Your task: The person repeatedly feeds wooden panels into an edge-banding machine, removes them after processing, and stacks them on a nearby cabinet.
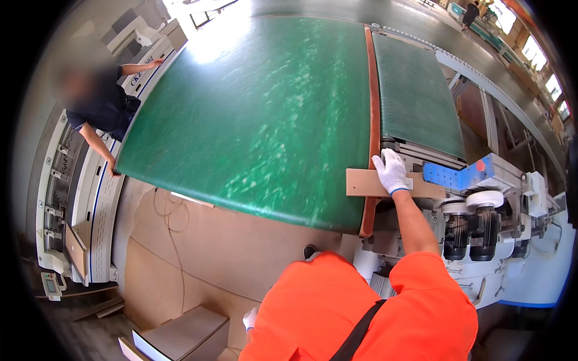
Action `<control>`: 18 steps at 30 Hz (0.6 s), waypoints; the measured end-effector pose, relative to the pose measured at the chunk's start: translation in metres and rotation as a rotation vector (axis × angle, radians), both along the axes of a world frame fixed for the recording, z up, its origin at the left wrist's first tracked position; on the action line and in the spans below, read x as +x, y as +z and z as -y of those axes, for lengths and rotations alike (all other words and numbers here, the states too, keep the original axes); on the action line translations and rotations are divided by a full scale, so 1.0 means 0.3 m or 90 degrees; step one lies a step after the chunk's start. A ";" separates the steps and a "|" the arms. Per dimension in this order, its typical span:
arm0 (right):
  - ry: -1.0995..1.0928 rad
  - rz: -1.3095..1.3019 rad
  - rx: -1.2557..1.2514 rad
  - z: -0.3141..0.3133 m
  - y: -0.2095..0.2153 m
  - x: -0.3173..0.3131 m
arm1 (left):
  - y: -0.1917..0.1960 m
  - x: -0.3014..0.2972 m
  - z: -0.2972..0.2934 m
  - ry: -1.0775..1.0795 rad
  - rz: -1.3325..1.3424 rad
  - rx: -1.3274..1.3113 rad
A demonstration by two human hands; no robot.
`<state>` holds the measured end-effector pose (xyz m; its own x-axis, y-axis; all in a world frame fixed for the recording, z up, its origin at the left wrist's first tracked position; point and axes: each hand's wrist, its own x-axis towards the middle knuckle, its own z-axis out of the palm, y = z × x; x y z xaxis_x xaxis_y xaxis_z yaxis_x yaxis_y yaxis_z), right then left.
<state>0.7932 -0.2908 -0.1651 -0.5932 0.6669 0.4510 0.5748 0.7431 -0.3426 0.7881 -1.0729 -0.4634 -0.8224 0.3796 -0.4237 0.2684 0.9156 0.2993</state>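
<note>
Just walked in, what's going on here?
The person in orange has their gloved right hand on a tan board lying across the reddish-brown strip at the right edge of a wide green belt. Their gloved left hand is low at their side, partly hidden by the body. A co-worker stands at the belt's left edge, arms spread along it.

Smooth matt board (361, 182), cloth glove (392, 171), glossy scuffed belt (265, 120).
</note>
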 end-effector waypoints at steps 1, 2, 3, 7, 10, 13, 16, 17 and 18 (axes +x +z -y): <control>0.015 0.010 -0.036 -0.033 0.000 0.010 | 0.001 -0.016 -0.029 0.005 0.014 0.002; 0.033 0.023 -0.082 -0.008 -0.029 0.024 | 0.056 -0.022 -0.025 0.014 0.032 -0.006; 0.090 0.084 -0.092 0.049 0.004 0.030 | 0.085 -0.022 -0.012 0.029 0.046 -0.011; 0.243 0.305 -0.084 0.198 0.106 0.105 | 0.156 -0.015 0.007 0.087 0.056 0.016; 0.294 0.283 -0.009 0.233 0.105 0.125 | 0.158 -0.059 0.013 0.074 0.048 0.016; 0.377 0.202 -0.018 0.263 0.082 0.059 | 0.197 -0.131 -0.075 0.435 0.231 0.191; 0.449 0.166 -0.012 0.371 0.075 -0.039 | 0.345 -0.246 -0.309 0.673 0.350 0.414; 0.486 0.145 -0.016 0.414 0.077 -0.066 | 0.408 -0.285 -0.398 0.679 0.374 0.482; 0.512 0.140 0.003 0.460 0.072 -0.086 | 0.512 -0.321 -0.509 0.626 0.404 0.546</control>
<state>0.7672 -0.4287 -0.1436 -0.9626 0.0002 0.2710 -0.0786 0.9568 -0.2798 0.6918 -0.9203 -0.3098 -0.6584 0.1025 -0.7456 -0.7344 0.1291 0.6663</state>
